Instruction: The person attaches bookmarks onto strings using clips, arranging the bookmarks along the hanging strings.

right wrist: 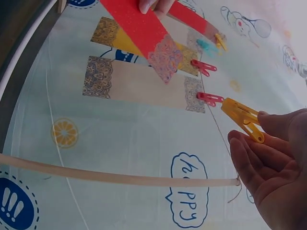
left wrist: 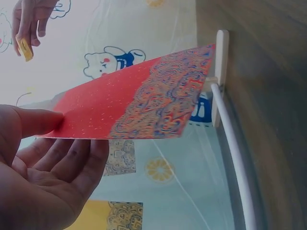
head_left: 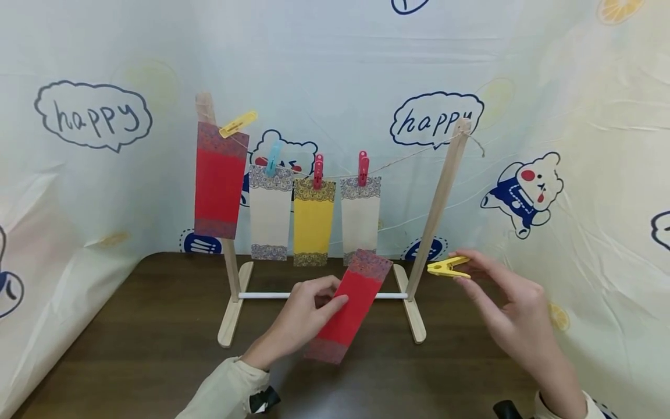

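Observation:
My left hand (head_left: 306,314) pinches a red card (head_left: 353,302) with patterned purple-blue ends between thumb and fingers; it tilts in front of the stand. In my right hand (head_left: 515,314), a yellow clothespin (head_left: 448,267) is held by its handle ends, its nose pointing left toward the right post. On the string (head_left: 403,156) behind hang another red card (head_left: 220,180) under a yellow clothespin (head_left: 238,124), a white card (head_left: 270,215) under a blue clothespin (head_left: 273,159), a yellow card (head_left: 313,221) and a second white card (head_left: 360,212), each under a red clothespin (head_left: 363,167).
The string runs between two wooden posts, the right post (head_left: 439,203) leaning outward. A white rod (head_left: 264,295) joins the flat wooden feet (head_left: 228,326) on the dark table (head_left: 131,349). A printed cloth (head_left: 324,70) hangs behind and at the sides.

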### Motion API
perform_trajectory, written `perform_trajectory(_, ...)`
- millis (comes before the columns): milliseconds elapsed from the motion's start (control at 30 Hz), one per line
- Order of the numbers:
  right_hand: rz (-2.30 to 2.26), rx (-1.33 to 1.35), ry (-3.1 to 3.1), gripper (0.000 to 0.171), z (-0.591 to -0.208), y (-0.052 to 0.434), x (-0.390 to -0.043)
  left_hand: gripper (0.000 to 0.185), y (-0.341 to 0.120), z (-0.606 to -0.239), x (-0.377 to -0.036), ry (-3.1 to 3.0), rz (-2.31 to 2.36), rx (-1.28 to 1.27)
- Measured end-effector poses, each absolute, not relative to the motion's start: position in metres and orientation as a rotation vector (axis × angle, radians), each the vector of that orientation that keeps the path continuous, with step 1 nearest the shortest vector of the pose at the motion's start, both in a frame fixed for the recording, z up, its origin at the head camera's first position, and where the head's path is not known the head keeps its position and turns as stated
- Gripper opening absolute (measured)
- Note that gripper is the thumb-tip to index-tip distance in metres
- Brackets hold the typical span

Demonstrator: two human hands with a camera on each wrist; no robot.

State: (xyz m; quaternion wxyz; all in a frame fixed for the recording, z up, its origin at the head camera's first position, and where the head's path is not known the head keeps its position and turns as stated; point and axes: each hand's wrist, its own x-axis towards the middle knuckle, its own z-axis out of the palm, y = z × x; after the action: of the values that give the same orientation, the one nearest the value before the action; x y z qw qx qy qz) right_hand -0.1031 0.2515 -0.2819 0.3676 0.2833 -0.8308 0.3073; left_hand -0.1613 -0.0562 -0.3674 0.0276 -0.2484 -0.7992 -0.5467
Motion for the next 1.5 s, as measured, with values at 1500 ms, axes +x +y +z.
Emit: perform_trajectory(1500,0.548,0.809,-2.11,0.043,-0.227,0.242,-0.139,0.012,-0.014,-0.334,-0.205,-2.254,-1.803,-0.738)
